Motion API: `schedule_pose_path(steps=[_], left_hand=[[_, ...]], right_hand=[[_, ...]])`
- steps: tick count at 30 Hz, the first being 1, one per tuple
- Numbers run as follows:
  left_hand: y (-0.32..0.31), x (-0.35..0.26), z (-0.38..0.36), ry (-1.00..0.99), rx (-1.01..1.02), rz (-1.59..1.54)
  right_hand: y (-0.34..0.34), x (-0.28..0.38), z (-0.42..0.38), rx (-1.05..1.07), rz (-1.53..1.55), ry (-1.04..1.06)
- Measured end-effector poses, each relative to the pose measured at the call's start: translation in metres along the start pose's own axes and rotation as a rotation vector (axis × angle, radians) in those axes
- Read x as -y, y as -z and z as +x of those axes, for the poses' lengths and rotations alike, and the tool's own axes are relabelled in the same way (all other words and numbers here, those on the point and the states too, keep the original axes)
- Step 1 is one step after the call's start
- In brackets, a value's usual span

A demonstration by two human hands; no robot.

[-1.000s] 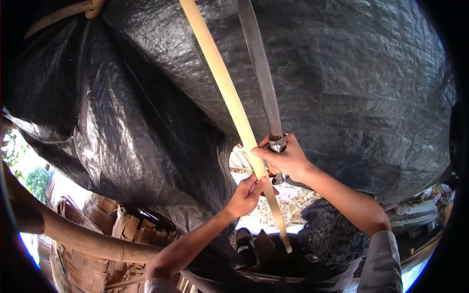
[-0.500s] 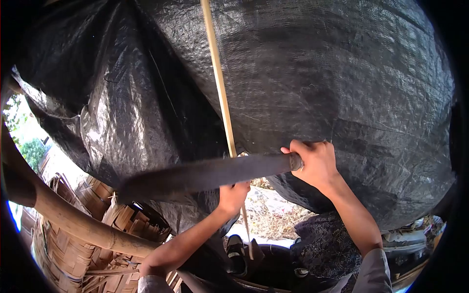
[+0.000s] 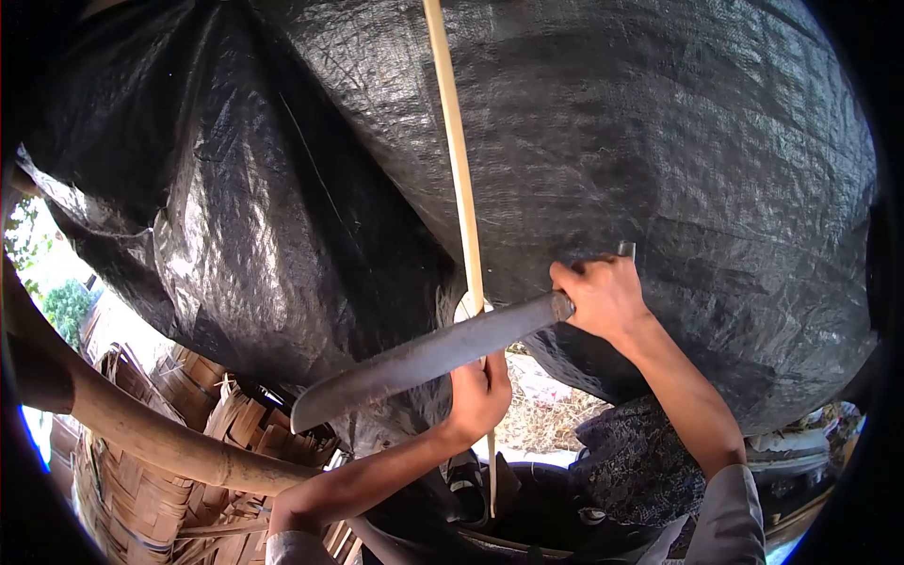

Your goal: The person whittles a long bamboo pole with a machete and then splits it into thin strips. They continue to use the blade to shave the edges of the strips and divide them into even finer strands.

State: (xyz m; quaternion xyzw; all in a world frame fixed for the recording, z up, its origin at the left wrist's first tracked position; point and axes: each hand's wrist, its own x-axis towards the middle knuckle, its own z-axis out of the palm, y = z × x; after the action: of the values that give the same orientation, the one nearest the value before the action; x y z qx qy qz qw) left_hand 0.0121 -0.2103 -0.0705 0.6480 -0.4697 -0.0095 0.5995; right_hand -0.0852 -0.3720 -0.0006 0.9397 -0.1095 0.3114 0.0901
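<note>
My right hand (image 3: 607,299) is closed round the handle of a long machete (image 3: 428,361), whose wide blade slants down to the left. Behind the blade, my left hand (image 3: 478,400) is closed on a pale wooden strip (image 3: 459,165). The strip runs from the top of the view down past the hand, its lower end near a shoe. The blade crosses in front of the strip just above my left hand and hides some of the fingers. Whether its edge touches the strip I cannot tell.
Black plastic sheeting (image 3: 584,160) hangs across the front. A curved bamboo pole (image 3: 169,443) and woven bamboo pieces (image 3: 132,490) lie at the lower left. A shoe (image 3: 463,490) and dark patterned cloth (image 3: 636,471) show below, with dry grass (image 3: 541,419) beyond.
The machete blade has tilted, its tip lower and further right. My left hand has moved right and slightly down. The upper part of the strip has shifted right in view.
</note>
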Motion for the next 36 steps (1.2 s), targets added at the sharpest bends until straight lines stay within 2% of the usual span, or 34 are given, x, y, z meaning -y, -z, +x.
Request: schedule_pose_path(steps=[1, 3, 6, 11, 13, 15, 17, 19, 20, 21, 23, 27, 28, 31, 32, 36], left_hand=[[0.001, -0.006, -0.001, 0.002, -0.006, 0.057], [0.005, -0.016, 0.000, 0.172, -0.051, -0.001], [0.008, -0.013, 0.000, 0.166, -0.026, 0.005], [0.001, -0.013, 0.001, 0.231, 0.020, -0.130], [0.001, 0.003, -0.001, 0.276, 0.059, -0.172], [0.001, 0.025, -0.006, 0.044, 0.045, 0.081], [0.003, 0.031, -0.007, 0.039, 0.134, 0.154], [0.000, 0.032, -0.005, -0.228, -0.020, 0.385], [0.000, 0.035, -0.001, -0.242, -0.012, 0.392], [-0.001, 0.035, 0.002, -0.241, -0.008, 0.390], [-0.003, 0.032, 0.007, -0.071, -0.049, 0.312], [-0.003, 0.036, 0.021, -0.148, -0.103, 0.311], [-0.002, 0.036, 0.026, -0.248, -0.117, 0.346], [-0.001, 0.031, 0.032, -0.215, -0.142, 0.284], [-0.002, 0.024, 0.034, -0.288, -0.193, 0.265], [0.004, 0.025, 0.033, -0.192, -0.138, 0.297]], right_hand=[[0.001, -0.003, 0.001, 0.021, 0.006, -0.081], [0.004, -0.011, 0.005, 0.044, 0.013, -0.165], [0.012, -0.023, 0.010, -0.039, 0.245, -0.461], [0.008, -0.011, -0.001, -0.017, 0.283, -0.305], [0.003, -0.004, -0.002, 0.106, 0.077, -0.085], [0.002, 0.007, -0.006, 0.086, 0.011, -0.012], [-0.007, 0.015, -0.008, 0.136, -0.046, 0.070], [-0.013, 0.016, -0.008, 0.121, -0.049, 0.072], [-0.019, 0.015, -0.008, 0.096, -0.050, 0.035], [-0.023, 0.013, -0.007, 0.071, -0.054, 0.001], [-0.026, 0.012, -0.004, 0.086, -0.009, -0.038], [-0.030, 0.009, 0.007, 0.074, 0.010, -0.099], [-0.028, 0.007, 0.011, 0.103, 0.002, -0.131], [-0.022, 0.009, 0.015, 0.164, 0.022, -0.156], [-0.022, 0.009, 0.016, 0.146, 0.014, -0.163], [-0.020, 0.013, 0.019, 0.126, 0.010, -0.162]])
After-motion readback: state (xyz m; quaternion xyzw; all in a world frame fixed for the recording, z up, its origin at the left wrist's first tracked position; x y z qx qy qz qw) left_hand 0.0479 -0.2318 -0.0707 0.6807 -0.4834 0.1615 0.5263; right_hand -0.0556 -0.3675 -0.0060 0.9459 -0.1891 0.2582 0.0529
